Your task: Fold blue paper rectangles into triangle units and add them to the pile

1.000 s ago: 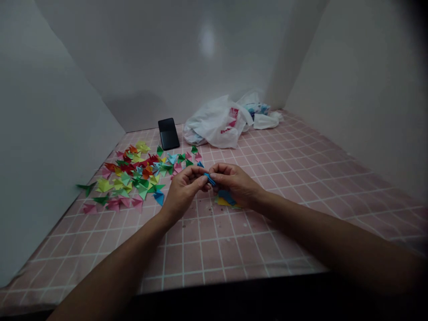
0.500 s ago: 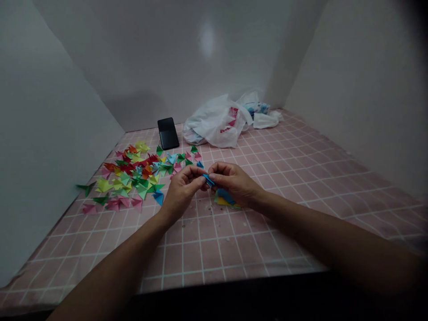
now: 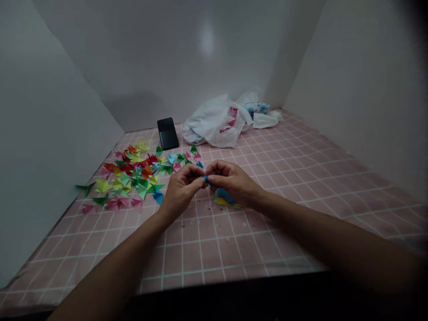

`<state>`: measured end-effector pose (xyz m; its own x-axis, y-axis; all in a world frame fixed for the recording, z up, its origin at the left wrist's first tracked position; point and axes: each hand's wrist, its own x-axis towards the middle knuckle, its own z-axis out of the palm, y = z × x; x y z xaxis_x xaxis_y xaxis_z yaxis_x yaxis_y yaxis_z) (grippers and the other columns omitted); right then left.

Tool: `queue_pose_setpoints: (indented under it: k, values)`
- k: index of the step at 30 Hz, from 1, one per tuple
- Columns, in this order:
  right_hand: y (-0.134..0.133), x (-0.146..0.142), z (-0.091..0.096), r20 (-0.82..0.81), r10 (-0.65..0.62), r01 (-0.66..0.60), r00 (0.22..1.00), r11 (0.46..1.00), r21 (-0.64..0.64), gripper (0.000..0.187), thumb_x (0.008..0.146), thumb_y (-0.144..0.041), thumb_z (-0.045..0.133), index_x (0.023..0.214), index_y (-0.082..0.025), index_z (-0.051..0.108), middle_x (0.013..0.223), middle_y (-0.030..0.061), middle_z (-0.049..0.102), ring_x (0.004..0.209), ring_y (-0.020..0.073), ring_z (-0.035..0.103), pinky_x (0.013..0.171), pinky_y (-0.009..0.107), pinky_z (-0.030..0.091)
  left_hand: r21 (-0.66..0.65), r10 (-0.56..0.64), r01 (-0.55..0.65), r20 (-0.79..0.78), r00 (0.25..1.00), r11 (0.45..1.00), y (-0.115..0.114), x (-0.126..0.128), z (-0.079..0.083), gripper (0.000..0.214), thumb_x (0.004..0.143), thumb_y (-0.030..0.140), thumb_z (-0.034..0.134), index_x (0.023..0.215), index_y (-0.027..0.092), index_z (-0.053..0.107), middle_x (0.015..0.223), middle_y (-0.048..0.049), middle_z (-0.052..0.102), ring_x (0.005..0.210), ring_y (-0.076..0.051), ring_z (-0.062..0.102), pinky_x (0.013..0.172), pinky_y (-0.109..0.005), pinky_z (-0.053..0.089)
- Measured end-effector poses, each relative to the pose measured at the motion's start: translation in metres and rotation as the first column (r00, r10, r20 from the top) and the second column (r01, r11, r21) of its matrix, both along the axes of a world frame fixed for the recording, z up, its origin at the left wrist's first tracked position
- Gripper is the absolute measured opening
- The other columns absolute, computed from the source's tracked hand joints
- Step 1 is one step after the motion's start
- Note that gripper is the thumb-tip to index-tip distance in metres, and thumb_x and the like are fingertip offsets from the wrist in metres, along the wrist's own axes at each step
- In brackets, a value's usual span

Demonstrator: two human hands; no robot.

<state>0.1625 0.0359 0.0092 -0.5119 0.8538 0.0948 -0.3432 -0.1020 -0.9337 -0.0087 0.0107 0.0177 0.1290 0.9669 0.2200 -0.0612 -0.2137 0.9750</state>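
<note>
A small folded piece of blue origami paper (image 3: pixel 207 180) is pinched between both hands above the table, mostly covered by the fingers. My left hand (image 3: pixel 183 188) grips its left end with thumb and forefinger. From the other side my right hand (image 3: pixel 233 182) closes thumb and fingers on it. Partly under the right hand lies a small stack of coloured paper sheets (image 3: pixel 225 198), blue and yellow among them. Left of my hands spreads a pile of folded paper cranes (image 3: pixel 142 183) in red, green, yellow, pink and blue. One blue paper crane (image 3: pixel 158 197) lies close to my left wrist.
A black smartphone (image 3: pixel 167 133) rests near the back wall, behind the cranes. White plastic bags (image 3: pixel 217 122) sit to its right. Pale walls (image 3: pixel 200 67) enclose the pink checked tablecloth (image 3: pixel 214 249) at the back and both sides.
My fingers have closed further over the blue paper, so less of it shows. The right hand has shifted slightly left and up. The other things stay put.
</note>
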Motion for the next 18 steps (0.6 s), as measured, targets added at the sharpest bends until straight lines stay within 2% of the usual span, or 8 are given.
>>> queue_pose_setpoints:
  k: [8, 14, 18]
  values:
    - [0.0004, -0.0009, 0.0007, 0.038, -0.024, 0.022, 0.999, 0.999, 0.041, 0.025, 0.075, -0.027, 0.079, 0.085, -0.019, 0.058, 0.077, -0.0017, 0.064, 0.067, 0.0106, 0.062, 0.06, 0.023, 0.05, 0.002, 0.013, -0.013, 0.052, 0.999, 1.0, 0.0008, 0.0014, -0.0006, 0.02, 0.074, 0.022, 0.079, 0.085, 0.017, 0.063, 0.079, 0.0025, 0.063, 0.066, -0.01, 0.062, 0.066, -0.024, 0.053]
    - [-0.0014, -0.0031, 0.0013, 0.104, -0.125, 0.101, 0.987, 0.973, 0.21, 0.021, 0.076, -0.022, 0.074, 0.084, -0.02, 0.054, 0.079, -0.0036, 0.058, 0.066, 0.0099, 0.06, 0.059, 0.023, 0.05, 0.026, 0.026, -0.029, 0.1, 0.995, 0.999, 0.0013, 0.0022, -0.0038, 0.025, 0.074, 0.019, 0.079, 0.091, 0.018, 0.06, 0.083, 0.0026, 0.064, 0.068, -0.009, 0.061, 0.065, -0.023, 0.052]
    - [-0.0019, -0.0045, -0.001, 0.135, -0.185, 0.143, 0.973, 0.951, 0.274, 0.021, 0.077, -0.021, 0.071, 0.084, -0.021, 0.052, 0.078, -0.004, 0.056, 0.066, 0.01, 0.06, 0.058, 0.024, 0.05, 0.019, 0.027, -0.03, 0.108, 0.994, 0.999, 0.0013, 0.0023, -0.0068, 0.025, 0.077, 0.022, 0.078, 0.096, 0.018, 0.061, 0.081, 0.002, 0.065, 0.067, -0.01, 0.062, 0.066, -0.024, 0.052]
